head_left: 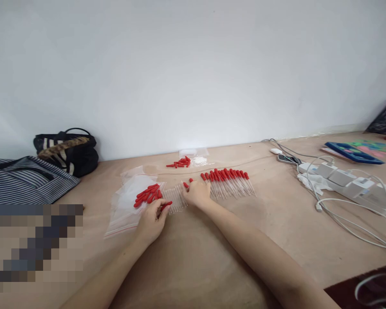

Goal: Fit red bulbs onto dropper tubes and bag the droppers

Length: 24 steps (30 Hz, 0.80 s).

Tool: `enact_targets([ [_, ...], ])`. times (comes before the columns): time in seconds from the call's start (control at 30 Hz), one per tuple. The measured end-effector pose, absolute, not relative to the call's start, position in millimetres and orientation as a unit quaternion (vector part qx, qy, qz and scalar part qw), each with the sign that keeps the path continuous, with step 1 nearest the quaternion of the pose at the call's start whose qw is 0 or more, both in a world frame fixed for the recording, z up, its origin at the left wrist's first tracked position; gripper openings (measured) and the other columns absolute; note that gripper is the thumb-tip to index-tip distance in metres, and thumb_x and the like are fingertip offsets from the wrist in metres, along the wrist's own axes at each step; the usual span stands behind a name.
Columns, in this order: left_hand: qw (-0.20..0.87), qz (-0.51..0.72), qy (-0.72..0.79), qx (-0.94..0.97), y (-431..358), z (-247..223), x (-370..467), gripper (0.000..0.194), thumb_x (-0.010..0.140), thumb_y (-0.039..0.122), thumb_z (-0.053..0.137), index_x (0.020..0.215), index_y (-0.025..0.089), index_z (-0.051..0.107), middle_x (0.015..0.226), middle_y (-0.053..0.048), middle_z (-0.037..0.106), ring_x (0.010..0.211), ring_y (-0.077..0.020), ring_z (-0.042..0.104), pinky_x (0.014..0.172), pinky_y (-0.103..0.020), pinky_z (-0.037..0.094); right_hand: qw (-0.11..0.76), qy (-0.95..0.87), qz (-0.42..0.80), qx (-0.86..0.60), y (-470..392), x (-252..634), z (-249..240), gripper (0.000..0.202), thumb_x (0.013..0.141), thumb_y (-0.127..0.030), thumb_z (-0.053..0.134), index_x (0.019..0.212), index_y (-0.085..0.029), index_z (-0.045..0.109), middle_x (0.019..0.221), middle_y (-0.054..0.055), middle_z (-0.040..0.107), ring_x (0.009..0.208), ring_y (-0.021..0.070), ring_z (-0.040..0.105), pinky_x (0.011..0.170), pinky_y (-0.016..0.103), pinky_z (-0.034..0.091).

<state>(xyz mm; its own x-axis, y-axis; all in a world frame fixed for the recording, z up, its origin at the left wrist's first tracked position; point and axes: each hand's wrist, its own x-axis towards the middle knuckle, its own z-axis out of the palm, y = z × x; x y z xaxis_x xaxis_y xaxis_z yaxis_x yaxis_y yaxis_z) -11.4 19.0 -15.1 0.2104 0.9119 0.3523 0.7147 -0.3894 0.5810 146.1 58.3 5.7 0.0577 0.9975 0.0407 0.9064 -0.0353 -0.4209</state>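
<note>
My left hand [154, 218] pinches a red rubber bulb [166, 206] between thumb and fingers, beside a row of bare glass dropper tubes [174, 200] lying side by side. At the right end of that row, my right hand [197, 194] is closed on a glass dropper, largely covered by the fingers. Two red bulb ends [185, 185] show just past its fingertips. Loose red bulbs [147, 194] are heaped on clear zip bags [124, 210] to the left. Right of my right hand, several droppers with red bulbs fitted [228, 178] lie in a slanting row.
Farther back lie more red bulbs [180, 163] and a clear bag [194, 156] near the wall. A black bag [83, 154] and striped cloth [35, 180] sit left. White power strips [347, 180], cables and a blue tray [354, 153] occupy the right.
</note>
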Motion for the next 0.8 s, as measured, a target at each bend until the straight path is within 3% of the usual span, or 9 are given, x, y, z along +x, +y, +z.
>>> enact_targets([
  [0.17, 0.159, 0.376, 0.502, 0.762, 14, -18, -4, 0.019, 0.078, 0.031, 0.045, 0.082, 0.017, 0.057, 0.079, -0.004, 0.063, 0.072, -0.0182, 0.060, 0.064, -0.028, 0.048, 0.229, -0.708, 0.134, -0.654, 39, 186, 9, 0.024, 0.084, -0.031, 0.039, 0.079, -0.018, 0.058, 0.083, 0.005, 0.065, 0.077, 0.0157, 0.058, 0.067, 0.025, 0.037],
  [0.27, 0.185, 0.385, 0.477, 0.768, 6, -23, 9, 0.018, 0.079, 0.029, 0.047, 0.086, 0.018, 0.059, 0.081, -0.004, 0.064, 0.075, -0.0177, 0.060, 0.068, -0.028, 0.048, 0.316, -0.754, 0.142, -0.558, 21, 219, -2, 0.016, 0.084, -0.023, 0.040, 0.080, -0.015, 0.054, 0.077, 0.005, 0.063, 0.068, 0.0137, 0.056, 0.061, 0.023, 0.038],
  [0.37, 0.260, 0.376, 0.447, 0.769, -4, -30, 28, 0.018, 0.080, 0.027, 0.048, 0.091, 0.018, 0.059, 0.086, -0.004, 0.066, 0.077, -0.0166, 0.061, 0.069, -0.026, 0.048, 0.356, -0.787, 0.160, -0.479, 1, 244, -16, 0.015, 0.082, -0.016, 0.040, 0.088, -0.016, 0.053, 0.082, 0.005, 0.063, 0.074, 0.0141, 0.057, 0.066, 0.024, 0.040],
  [0.47, 0.304, 0.361, 0.424, 0.773, -8, -35, 44, 0.017, 0.081, 0.027, 0.049, 0.089, 0.018, 0.060, 0.083, -0.004, 0.066, 0.071, -0.0152, 0.062, 0.063, -0.024, 0.048, 0.365, -0.804, 0.154, -0.444, -14, 252, -26, 0.018, 0.082, -0.014, 0.040, 0.093, -0.017, 0.054, 0.085, 0.005, 0.062, 0.079, 0.0146, 0.056, 0.070, 0.026, 0.041],
  [0.63, 0.345, 0.376, 0.425, 0.748, -6, -38, 46, 0.018, 0.080, 0.028, 0.050, 0.088, 0.017, 0.061, 0.080, -0.004, 0.067, 0.070, -0.0151, 0.061, 0.063, -0.024, 0.047, 0.344, -0.819, 0.145, -0.435, -25, 246, -27, 0.014, 0.079, -0.011, 0.043, 0.085, -0.018, 0.054, 0.070, 0.001, 0.058, 0.066, 0.0130, 0.053, 0.064, 0.026, 0.039],
  [0.8, 0.368, 0.381, 0.434, 0.729, -4, -37, 42, 0.018, 0.078, 0.029, 0.052, 0.086, 0.017, 0.062, 0.078, -0.003, 0.066, 0.068, -0.0153, 0.060, 0.062, -0.024, 0.047, 0.341, -0.824, 0.137, -0.431, -28, 242, -26, 0.015, 0.080, -0.012, 0.043, 0.086, -0.018, 0.055, 0.069, 0.001, 0.056, 0.067, 0.0131, 0.051, 0.064, 0.026, 0.037],
])
